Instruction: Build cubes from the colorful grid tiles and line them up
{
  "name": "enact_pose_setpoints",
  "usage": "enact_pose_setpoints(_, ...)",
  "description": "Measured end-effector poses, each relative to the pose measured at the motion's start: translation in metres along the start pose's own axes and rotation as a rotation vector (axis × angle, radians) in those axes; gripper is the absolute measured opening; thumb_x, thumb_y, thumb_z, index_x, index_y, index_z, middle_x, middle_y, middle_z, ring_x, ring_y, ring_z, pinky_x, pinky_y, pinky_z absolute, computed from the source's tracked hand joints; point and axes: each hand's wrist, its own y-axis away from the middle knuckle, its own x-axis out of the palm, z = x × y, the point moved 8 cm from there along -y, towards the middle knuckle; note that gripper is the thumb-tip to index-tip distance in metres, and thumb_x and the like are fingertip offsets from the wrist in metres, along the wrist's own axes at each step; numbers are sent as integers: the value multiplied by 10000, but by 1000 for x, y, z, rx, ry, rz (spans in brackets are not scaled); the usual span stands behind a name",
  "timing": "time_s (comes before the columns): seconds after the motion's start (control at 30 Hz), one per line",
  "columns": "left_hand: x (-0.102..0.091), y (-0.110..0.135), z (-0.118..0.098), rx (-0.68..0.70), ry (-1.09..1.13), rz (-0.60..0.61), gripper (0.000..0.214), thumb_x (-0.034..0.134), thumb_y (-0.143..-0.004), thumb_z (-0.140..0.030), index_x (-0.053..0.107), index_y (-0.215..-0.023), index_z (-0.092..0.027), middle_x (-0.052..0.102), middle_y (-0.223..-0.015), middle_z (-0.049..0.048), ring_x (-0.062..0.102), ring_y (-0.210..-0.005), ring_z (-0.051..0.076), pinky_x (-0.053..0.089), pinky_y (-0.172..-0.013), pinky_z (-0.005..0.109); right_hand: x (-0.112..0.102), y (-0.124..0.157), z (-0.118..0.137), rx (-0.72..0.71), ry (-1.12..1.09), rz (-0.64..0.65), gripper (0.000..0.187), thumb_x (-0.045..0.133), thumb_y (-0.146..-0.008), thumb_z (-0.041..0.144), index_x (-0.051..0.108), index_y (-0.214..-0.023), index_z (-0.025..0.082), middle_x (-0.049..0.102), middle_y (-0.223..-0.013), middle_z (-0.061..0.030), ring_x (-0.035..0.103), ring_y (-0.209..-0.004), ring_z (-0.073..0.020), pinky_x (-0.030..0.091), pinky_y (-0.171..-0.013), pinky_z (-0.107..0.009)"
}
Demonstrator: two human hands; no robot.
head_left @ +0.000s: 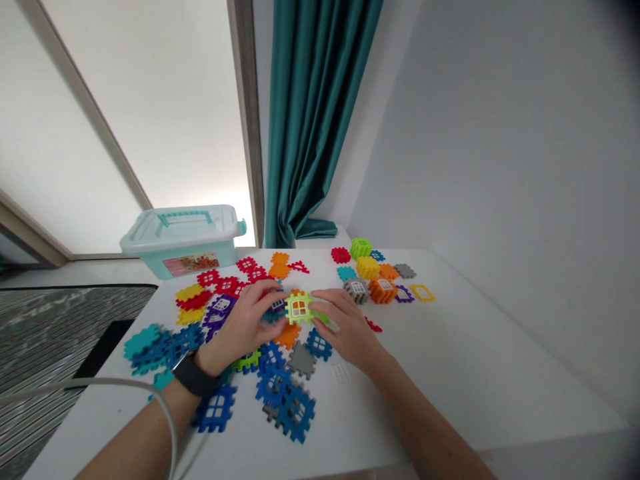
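Both of my hands meet at the middle of a white table (pixel 450 360) over a spread of toothed plastic building tiles. My left hand (pixel 245 327), with a black watch on the wrist, curls its fingers round a purple window tile (pixel 277 306). My right hand (pixel 347 327) pinches a lime-green window tile (pixel 299 308) with an orange pane, held upright against the purple one. Blue tiles (pixel 285 393), a grey tile (pixel 301 360) and an orange tile (pixel 287 335) lie just below my hands.
A pale teal lidded box (pixel 183 240) stands at the table's back left. Assembled cubes and loose tiles (pixel 375 277) sit at the back right. Red and yellow tiles (pixel 220 287) lie to the left. A teal curtain (pixel 310 120) hangs behind. A white cable (pixel 125 387) crosses my left forearm.
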Motion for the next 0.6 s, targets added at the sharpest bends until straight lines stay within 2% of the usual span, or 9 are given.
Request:
enact_pose_setpoints(0.1, 6, -4, -1, -62, 160, 86, 213, 626, -901, -214, 669, -1110, -211, 607, -1186, 111, 605, -1136, 249, 537, -987, 425, -1, -2, 2, -5, -33, -18, 159, 585, -959, 175, 682, -1062, 248, 736, -1072, -77, 654, -1019, -225, 539, -927, -430)
enact_pose_setpoints(0.17, 10, -6, -1, -108, 262, 128, 138, 577, -946, -221, 688, -1027, -210, 621, -1142, 99, 628, -1094, 223, 554, -964, 393, -1, -3, 1, 49, -67, -35, 121, 585, -964, 211, 702, -988, 232, 744, -938, -70, 669, -917, -221, 551, -866, -410)
enact_pose_setpoints(0.3, 10, -9, 1, -182, 340, 122, 220, 503, -991, -220, 683, -866, -199, 655, -1050, 80, 663, -992, 193, 579, -898, 361, 7, 1, -15, 338, -232, -21, 142, 613, -935, 288, 730, -953, 209, 741, -816, -50, 678, -741, -195, 572, -717, -336)
enact_pose_setpoints(0.43, 14, -8, 4, -226, 347, 141, 281, 486, -993, -228, 675, -789, -187, 678, -1058, 87, 677, -980, 199, 587, -870, 359, 21, 11, -30, 610, -448, 7, 212, 614, -917, 336, 761, -962, 190, 770, -839, -39, 701, -745, -195, 575, -699, -310)
enact_pose_setpoints(0.53, 17, -7, 7, -258, 378, 146, 309, 480, -998, -242, 669, -760, -183, 682, -1056, 89, 680, -974, 200, 587, -858, 356, 30, 13, -32, 665, -550, 66, 277, 552, -948, 356, 751, -869, 180, 739, -755, -20, 675, -679, -181, 546, -628, -283)
enact_pose_setpoints(0.6, 17, -7, 8, -274, 391, 143, 303, 485, -997, -246, 668, -763, -186, 680, -1052, 87, 679, -979, 199, 581, -868, 357, 29, 11, -31, 640, -540, 69, 270, 536, -959, 337, 732, -856, 183, 727, -753, -20, 666, -681, -178, 534, -622, -279)
